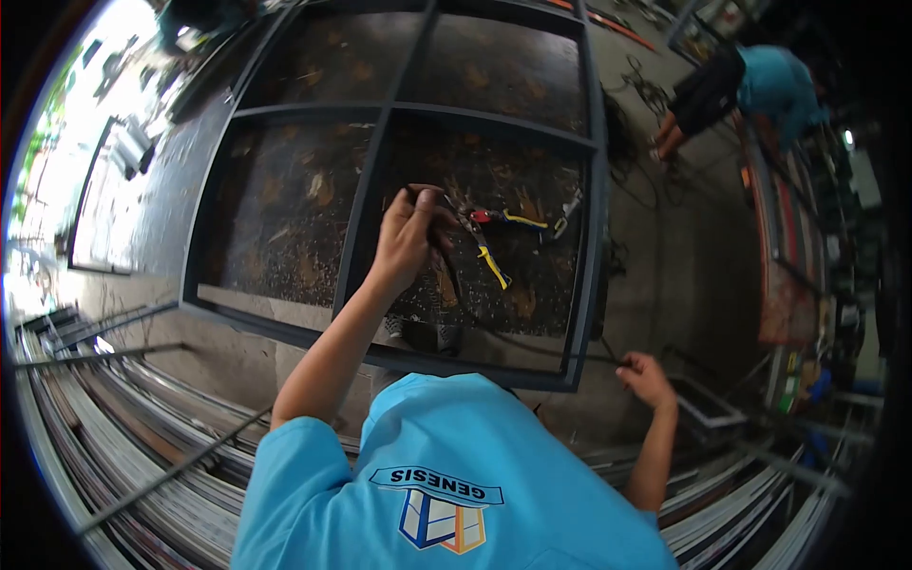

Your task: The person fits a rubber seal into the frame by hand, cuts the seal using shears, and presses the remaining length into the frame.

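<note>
A thin dark flexible strip (532, 351) hangs in a curve between my two hands. Raised over the dark metal frame (380, 152), my left hand (406, 233) pinches one part of it between thumb and fingers. Lower right, just outside the frame's corner, my right hand (648, 380) has its fingers closed on another part. Beyond my left hand, a hand tool with a yellow and blue handle (518, 220) and red near its head lies on the dark board (475, 313). A yellow handle (494, 268) points towards me, and a small metallic tool (568, 214) lies near the frame's right bar.
Another person (779, 90) in a blue shirt bends over a long reddish bench (788, 256) at the right. Cables (646, 90) lie on the floor. Long profiles (123, 456) are stacked at lower left. Part of another person (204, 19) shows at top left.
</note>
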`<action>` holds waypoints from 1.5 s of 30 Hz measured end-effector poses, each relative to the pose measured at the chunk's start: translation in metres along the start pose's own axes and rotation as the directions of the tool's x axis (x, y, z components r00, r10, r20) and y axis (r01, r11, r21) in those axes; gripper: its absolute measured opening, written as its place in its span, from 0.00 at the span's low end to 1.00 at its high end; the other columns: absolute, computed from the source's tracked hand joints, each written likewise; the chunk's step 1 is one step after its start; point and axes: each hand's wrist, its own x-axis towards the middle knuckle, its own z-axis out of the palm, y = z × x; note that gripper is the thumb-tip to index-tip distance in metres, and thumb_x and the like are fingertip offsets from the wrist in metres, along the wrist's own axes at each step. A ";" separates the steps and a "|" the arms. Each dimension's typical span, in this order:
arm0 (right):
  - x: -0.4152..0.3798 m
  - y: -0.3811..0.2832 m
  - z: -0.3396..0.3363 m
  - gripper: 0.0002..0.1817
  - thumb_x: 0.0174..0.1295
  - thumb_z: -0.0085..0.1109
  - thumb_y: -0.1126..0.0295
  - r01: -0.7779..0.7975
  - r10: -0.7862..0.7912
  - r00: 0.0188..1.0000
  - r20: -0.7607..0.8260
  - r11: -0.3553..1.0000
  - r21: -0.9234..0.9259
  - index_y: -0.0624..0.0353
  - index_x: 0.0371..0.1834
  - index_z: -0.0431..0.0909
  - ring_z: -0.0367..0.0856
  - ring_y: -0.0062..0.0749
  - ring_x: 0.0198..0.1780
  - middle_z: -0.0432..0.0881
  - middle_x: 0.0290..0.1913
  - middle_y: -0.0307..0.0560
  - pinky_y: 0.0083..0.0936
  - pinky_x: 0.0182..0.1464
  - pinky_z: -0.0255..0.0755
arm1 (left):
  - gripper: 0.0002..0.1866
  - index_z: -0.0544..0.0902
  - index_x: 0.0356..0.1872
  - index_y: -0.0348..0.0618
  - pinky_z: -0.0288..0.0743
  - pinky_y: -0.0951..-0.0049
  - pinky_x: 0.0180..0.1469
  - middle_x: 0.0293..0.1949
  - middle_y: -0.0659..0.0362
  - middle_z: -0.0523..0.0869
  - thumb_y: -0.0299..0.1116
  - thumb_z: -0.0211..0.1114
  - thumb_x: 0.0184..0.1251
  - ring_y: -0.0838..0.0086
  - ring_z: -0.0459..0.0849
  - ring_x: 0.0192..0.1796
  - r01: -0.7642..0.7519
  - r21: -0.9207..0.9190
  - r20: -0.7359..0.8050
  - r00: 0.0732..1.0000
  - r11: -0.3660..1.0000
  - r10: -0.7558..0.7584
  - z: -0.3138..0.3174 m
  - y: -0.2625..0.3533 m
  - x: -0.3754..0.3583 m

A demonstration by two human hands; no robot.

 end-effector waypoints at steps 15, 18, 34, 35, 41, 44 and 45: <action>0.037 -0.031 0.074 0.10 0.63 0.60 0.72 0.126 -0.009 0.958 0.287 0.911 -0.393 0.67 0.43 0.78 0.80 0.23 0.36 0.83 0.36 0.40 0.23 0.42 0.75 | 0.16 0.71 0.41 0.46 0.72 0.80 0.20 0.31 0.55 0.85 0.48 0.46 0.79 0.75 0.85 0.26 0.122 -0.172 0.066 0.991 0.977 -0.112 -0.031 -0.019 -0.013; 0.064 -0.045 0.088 0.18 0.61 0.63 0.69 0.272 -0.205 0.951 0.233 0.911 -0.310 0.63 0.53 0.75 0.80 0.24 0.44 0.82 0.44 0.43 0.25 0.50 0.74 | 0.17 0.70 0.40 0.46 0.67 0.83 0.18 0.28 0.58 0.82 0.49 0.46 0.80 0.80 0.79 0.21 0.080 -0.083 -0.032 0.996 0.993 -0.082 -0.032 -0.018 -0.019; 0.182 -0.252 0.262 0.14 0.66 0.57 0.73 0.468 -0.602 0.726 0.333 0.786 0.403 0.65 0.54 0.75 0.75 0.15 0.43 0.80 0.45 0.38 0.16 0.46 0.70 | 0.10 0.84 0.41 0.41 0.74 0.80 0.35 0.31 0.66 0.83 0.36 0.66 0.69 0.83 0.80 0.34 0.061 -0.242 -0.281 0.951 0.968 -0.130 -0.104 -0.043 -0.001; 0.184 -0.255 0.263 0.14 0.67 0.56 0.73 0.532 -0.616 0.740 0.271 0.782 0.325 0.66 0.54 0.76 0.74 0.14 0.43 0.81 0.44 0.37 0.15 0.45 0.69 | 0.09 0.84 0.38 0.39 0.74 0.80 0.35 0.30 0.66 0.84 0.34 0.69 0.66 0.83 0.80 0.34 0.078 -0.331 -0.261 0.950 0.941 -0.170 -0.117 -0.046 -0.003; 0.206 -0.302 0.270 0.11 0.61 0.60 0.68 0.671 -0.565 0.706 0.427 0.727 -0.147 0.66 0.40 0.83 0.78 0.19 0.33 0.84 0.30 0.41 0.21 0.39 0.72 | 0.08 0.84 0.36 0.37 0.74 0.79 0.34 0.28 0.64 0.85 0.30 0.72 0.62 0.84 0.80 0.32 0.218 -0.040 -0.072 0.973 0.975 -0.221 -0.192 -0.054 -0.037; 0.216 -0.317 0.289 0.14 0.58 0.61 0.64 0.563 -0.258 0.743 0.617 0.739 -0.370 0.63 0.39 0.85 0.84 0.29 0.35 0.86 0.31 0.48 0.25 0.41 0.74 | 0.08 0.85 0.36 0.37 0.75 0.77 0.36 0.28 0.63 0.86 0.30 0.72 0.60 0.82 0.82 0.32 0.245 0.288 -0.033 0.969 0.926 -0.246 -0.218 -0.071 -0.069; 0.215 -0.320 0.300 0.15 0.56 0.60 0.61 0.628 -0.258 0.699 0.667 0.666 -0.401 0.61 0.40 0.85 0.85 0.36 0.37 0.87 0.35 0.51 0.29 0.43 0.76 | 0.09 0.86 0.37 0.38 0.76 0.75 0.37 0.29 0.62 0.87 0.31 0.72 0.58 0.78 0.84 0.32 0.227 0.490 -0.042 0.971 0.841 -0.237 -0.224 -0.076 -0.078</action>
